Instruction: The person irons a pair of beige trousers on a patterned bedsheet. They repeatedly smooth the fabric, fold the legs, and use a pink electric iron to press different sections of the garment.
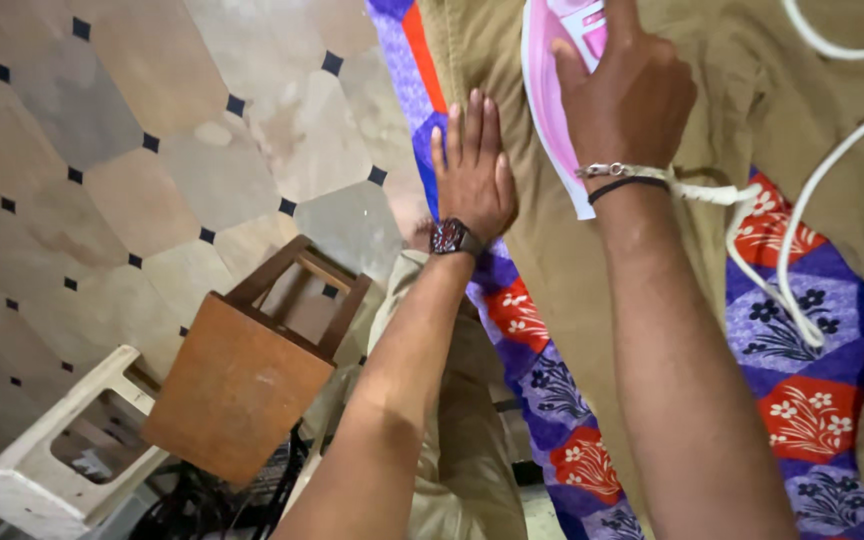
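Right now the pink and white iron (552, 90) lies on the khaki garment (752, 90), with its long axis running away from the person, toward the upper edge of the view. The right hand (624, 95) is closed around the handle of the iron from above, so this hand is on the iron itself. The left hand (472, 170) is open and flat, fingers straight and together, pressing the garment just beside the left edge of the iron, not touching it. A white cord (802, 230) curves over the garment on the far side of the iron from the left hand. Under the garment a flowered cloth (802, 350) in purple, red and blue covers the counter. Further from the iron, beyond the left hand, a brown wooden stool (242, 380) and a white stool (52, 450) stand on the tiled floor (132, 130). Nothing lies on the garment in front of the iron's tip.
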